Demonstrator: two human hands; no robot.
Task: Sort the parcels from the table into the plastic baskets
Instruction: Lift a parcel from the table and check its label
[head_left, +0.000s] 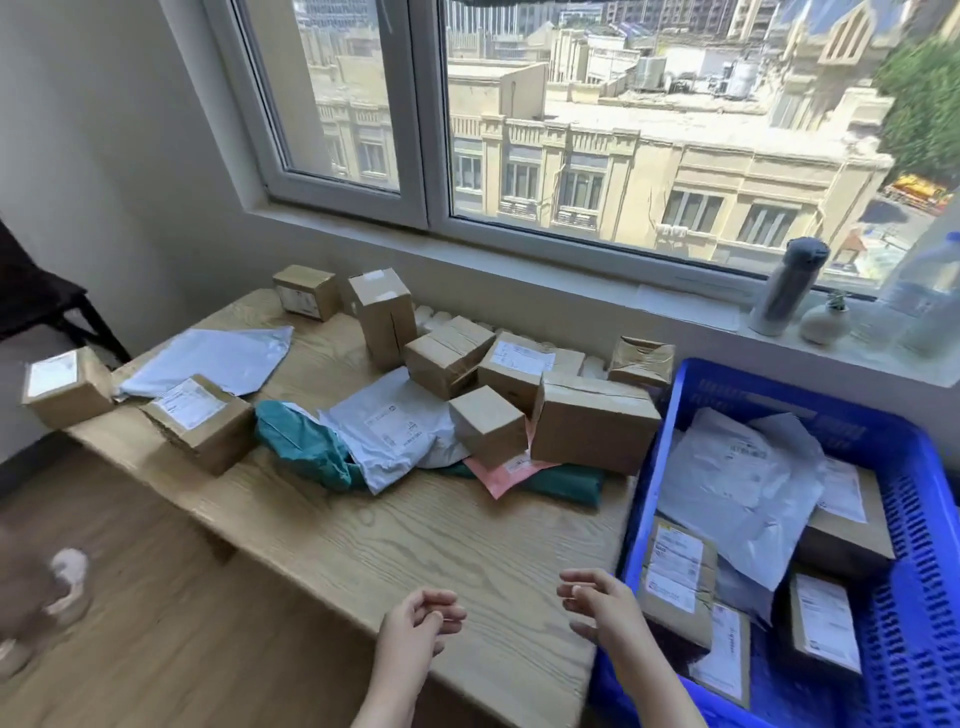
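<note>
Both hands are low in the frame over the near edge of the worktop, and neither carries anything. The left hand (422, 621) has its fingers loosely curled on nothing. The right hand (597, 605) is relaxed with its fingers part spread, just beside the near corner of the blue plastic lattice basket (779, 397). The pale wood-grain worktop (395, 551) is bare beneath the hands. The basket, at lower right of the frame, already holds several labelled brown cardboard boxes and crumpled grey-white poly mailers (737, 499). The remaining parcels lie across the middle of the frame. A large brown cardboard box (592, 428) is nearest the basket, with a small plain cardboard cube (485, 423) just beside it. Left of these are a white poly mailer with a printed label (395, 431) and a teal plastic mailer (301, 441). A pink mailer (506, 475) is pinned beneath the boxes, and further boxes run toward the upper left. Judgement: the step in hand is the next pick, and sorting looks under half done. Only one basket is in view. Recommended: take the free top items first, either the cube or the large box, gripping opposite faces. Leave the pinned mailers until the boxes above them are lifted, otherwise the pile may shift. Labels: white shipping labels are present on many parcels, but no text or brand is legible.
</note>
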